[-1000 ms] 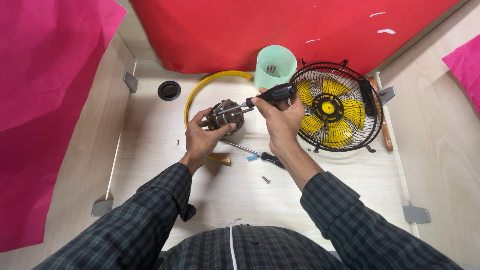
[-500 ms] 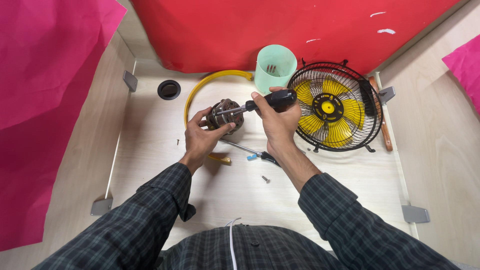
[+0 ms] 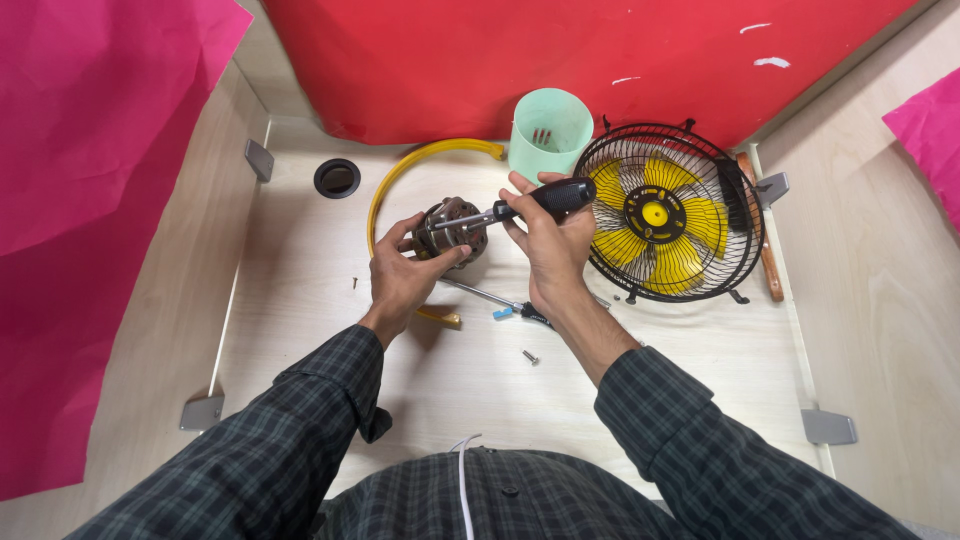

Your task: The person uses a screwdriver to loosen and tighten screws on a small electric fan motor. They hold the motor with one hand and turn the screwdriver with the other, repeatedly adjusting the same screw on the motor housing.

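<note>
Head view: L hand (image 3: 400, 280) was clamped round a small metal motor (image 3: 450, 228), held above the wooden tabletop (image 3: 300, 330), fingers wrapped on its body. R hand (image 3: 545, 250) gripped the black handle of a screwdriver (image 3: 530, 203), fingers closed on it, shaft pointing left w/ tip at the motor. A 2nd screwdriver (image 3: 495, 300) lay on the table under the hands, a loose screw (image 3: 530, 356) near it. Yellow-bladed fan in black cage (image 3: 670, 215) sat just right of the R hand; mint green cup (image 3: 550, 130) and yellow ring (image 3: 420, 165) behind.
</note>
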